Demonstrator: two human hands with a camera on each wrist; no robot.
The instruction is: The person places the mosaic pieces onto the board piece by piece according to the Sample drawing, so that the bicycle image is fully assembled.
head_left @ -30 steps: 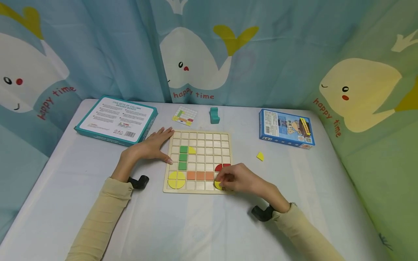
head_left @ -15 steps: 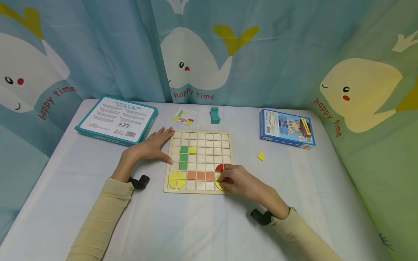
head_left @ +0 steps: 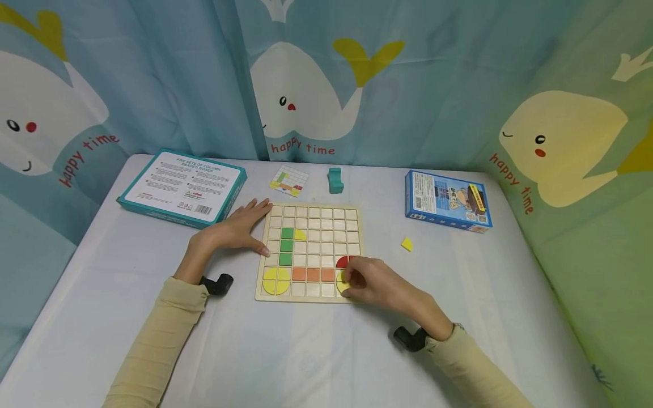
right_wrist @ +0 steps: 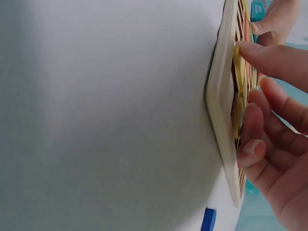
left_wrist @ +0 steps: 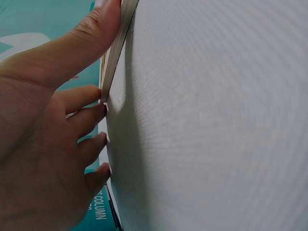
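A wooden grid board [head_left: 326, 298] lies on the table, holding green and orange squares plus yellow and red quarter-circle tiles. My left hand [head_left: 236, 225] rests at its left side with fingers spread and the thumb on the rim; the left wrist view shows that thumb [left_wrist: 89, 41] against the board's edge. Over the near right corner, my right hand [head_left: 380, 283] pinches at a yellow quarter-circle tile [head_left: 341, 289], thumb and curled fingers touching it. Part of the yellow group and the red tiles [head_left: 342, 262] is hidden under this hand.
One loose yellow quarter-circle tile [head_left: 406, 244] lies right of the board. Behind stand a teal-edged box [head_left: 183, 184], a pattern card [head_left: 289, 180], a teal block [head_left: 335, 181] and a blue box [head_left: 449, 199]. A curtain encloses the table.
My right hand has shifted slightly right over the corner, so more of the yellow tiles there shows. The left hand has stayed in place.
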